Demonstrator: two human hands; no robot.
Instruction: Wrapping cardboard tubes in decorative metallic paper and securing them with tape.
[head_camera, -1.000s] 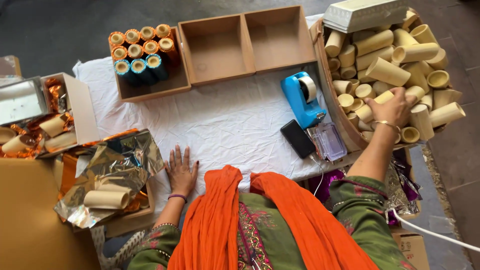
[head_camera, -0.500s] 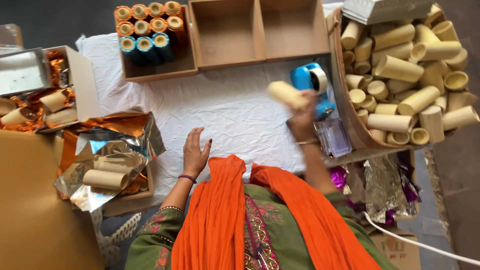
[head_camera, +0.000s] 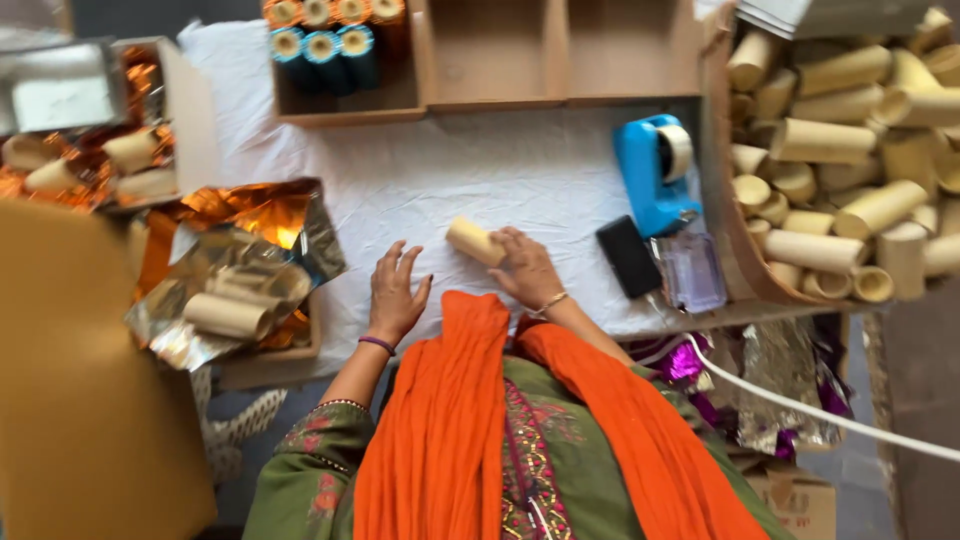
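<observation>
We are noting the right hand gripping one plain tube at its near end, fingers curled round it; the tube is lying low over the white cloth at centre frame, tilted toward upper left, probably so it can be rolled or set down flat. The left hand is resting palm down on the cloth, fingers spread, holding nothing; it is likely pinning the cloth.

Edges: the foil sheets are crowding the left hand from the left; the tape dispenser and a dark block are sitting right of the right hand; the box of tubes is filling the upper right; the tray with wrapped rolls is closing the top edge. Open room is lying above the hands, mid-cloth.
</observation>
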